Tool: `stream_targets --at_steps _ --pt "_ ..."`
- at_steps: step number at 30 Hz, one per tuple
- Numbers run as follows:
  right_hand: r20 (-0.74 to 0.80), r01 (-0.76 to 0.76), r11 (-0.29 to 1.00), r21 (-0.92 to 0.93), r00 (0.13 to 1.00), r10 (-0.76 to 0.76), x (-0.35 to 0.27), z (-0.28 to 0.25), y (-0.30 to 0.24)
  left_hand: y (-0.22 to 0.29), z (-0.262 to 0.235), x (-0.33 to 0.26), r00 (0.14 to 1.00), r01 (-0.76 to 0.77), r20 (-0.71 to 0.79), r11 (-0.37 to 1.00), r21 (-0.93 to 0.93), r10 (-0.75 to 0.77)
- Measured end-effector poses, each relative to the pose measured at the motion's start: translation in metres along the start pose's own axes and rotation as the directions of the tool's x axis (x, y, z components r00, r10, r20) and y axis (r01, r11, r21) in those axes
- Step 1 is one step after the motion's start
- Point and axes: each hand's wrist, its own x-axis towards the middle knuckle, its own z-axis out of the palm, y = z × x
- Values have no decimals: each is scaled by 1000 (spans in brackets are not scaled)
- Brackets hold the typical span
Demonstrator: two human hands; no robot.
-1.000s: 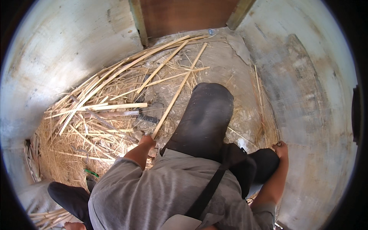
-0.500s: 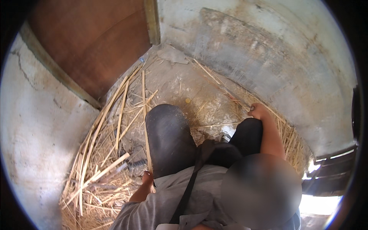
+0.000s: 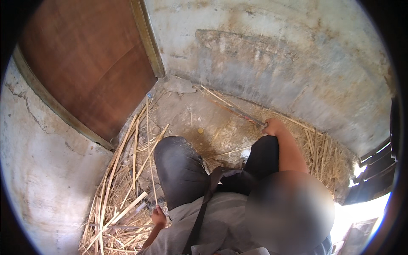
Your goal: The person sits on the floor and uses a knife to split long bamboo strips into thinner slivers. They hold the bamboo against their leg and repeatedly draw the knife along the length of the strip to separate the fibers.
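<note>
Right hand (image 3: 273,126) is stretched forward to the floor near the far wall, fingers closed around the near end of a long thin cane (image 3: 231,110). The cane runs from that grip away to the upper left, lying low over the floor (image 3: 191,114) toward the corner beside the door (image 3: 89,68). Its far end fades into loose straw.

Left hand (image 3: 158,216) is low at the person's left side, fingers curled shut on a thin stalk (image 3: 149,157). The stalk rises from the hand and runs up the picture alongside the left knee (image 3: 176,165) toward the foot of the door. How firmly it is held cannot be made out.

A bundle of split strips (image 3: 121,178) lies along the left wall, between the wall and the left knee, fanned from the door's foot down to the lower edge. A flat pale slat (image 3: 127,208) lies across the bundle just beside the left hand. A dark tool-like thing next to it is too blurred to identify.

Loose straw (image 3: 323,157) is heaped on the right against the far wall, just beyond the right forearm. The person is crouched, both knees in dark trousers, a dark strap (image 3: 204,204) across a grey shirt.
</note>
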Motion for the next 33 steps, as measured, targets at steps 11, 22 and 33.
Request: stream_targets --at_steps 11,22,33 --pt "-137 102 988 119 987 -85 -19 -16 -14 63 -43 -10 968 -252 -116 893 -374 225" --pt "-154 384 518 764 889 -432 -49 -59 -168 157 -95 -34 884 -445 -24 824 -350 467" --pt "-24 235 257 937 780 -625 -37 7 -178 144 -134 -70 855 -519 1 855 -8 519"
